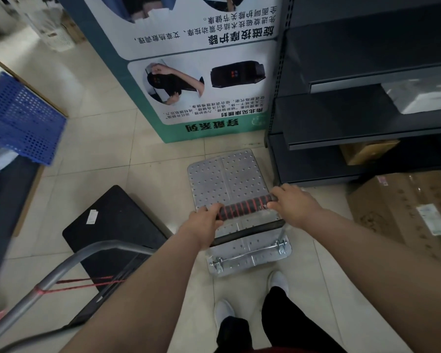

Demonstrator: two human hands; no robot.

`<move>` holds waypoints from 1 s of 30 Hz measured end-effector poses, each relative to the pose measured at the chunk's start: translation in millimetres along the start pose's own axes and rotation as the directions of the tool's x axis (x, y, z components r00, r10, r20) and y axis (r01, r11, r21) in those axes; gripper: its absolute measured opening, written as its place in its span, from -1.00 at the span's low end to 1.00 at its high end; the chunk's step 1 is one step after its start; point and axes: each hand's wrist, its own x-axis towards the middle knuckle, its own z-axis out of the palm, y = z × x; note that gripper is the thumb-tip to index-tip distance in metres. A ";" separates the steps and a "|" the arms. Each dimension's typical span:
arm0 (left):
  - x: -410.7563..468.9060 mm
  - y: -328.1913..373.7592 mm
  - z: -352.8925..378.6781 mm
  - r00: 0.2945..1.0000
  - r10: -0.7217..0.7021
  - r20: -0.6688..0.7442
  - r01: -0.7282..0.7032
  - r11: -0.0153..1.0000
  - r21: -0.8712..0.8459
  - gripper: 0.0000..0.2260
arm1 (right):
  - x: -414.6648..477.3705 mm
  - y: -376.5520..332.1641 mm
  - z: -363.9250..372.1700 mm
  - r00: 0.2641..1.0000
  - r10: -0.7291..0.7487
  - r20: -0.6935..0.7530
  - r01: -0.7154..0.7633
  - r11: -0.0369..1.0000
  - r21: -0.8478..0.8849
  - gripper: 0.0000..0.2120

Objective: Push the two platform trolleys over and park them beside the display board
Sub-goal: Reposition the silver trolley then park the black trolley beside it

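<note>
The silver trolley (229, 184) is held by its handle (245, 207), which is wrapped in black foam with red cord. The left hand (204, 222) is closed around the left end of this handle and the right hand (293, 205) around the right end, so each grip is clamped on the bar. The deck lies straight ahead of both hands, with its long axis running away from the person toward the display board (196, 72). Its front edge is near the foot of the board but not touching it, and its right side is just beside the dark shelf (341, 138). The handle lies across this axis, so both hands are about equally near.

The black trolley (112, 225) stands to the left, close beside the silver one. Its long axis is turned a little, pointing forward and to the left, and its grey handle (61, 266) is not held. The left hand is the nearer one to it.

It is judged that a short straight push is enough to park the silver trolley, and that the black one must be brought up afterwards.
</note>
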 end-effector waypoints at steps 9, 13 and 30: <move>18.2 14.7 -10.9 1.000 0.012 -0.028 -0.010 0.998 0.060 -0.69 | 6.8 14.1 -7.7 0.999 0.033 -0.015 -0.032 0.999 0.030 -0.70; 29.7 20.7 -17.8 1.000 0.017 -0.026 -0.015 0.997 0.073 -0.69 | 13.7 20.1 -11.4 0.998 0.044 -0.037 -0.043 0.998 0.038 -0.69; 81.4 23.0 -53.1 0.997 0.013 -0.079 -0.005 0.995 0.096 -0.67 | 64.1 26.1 -33.1 0.997 0.056 -0.054 -0.053 0.998 0.041 -0.68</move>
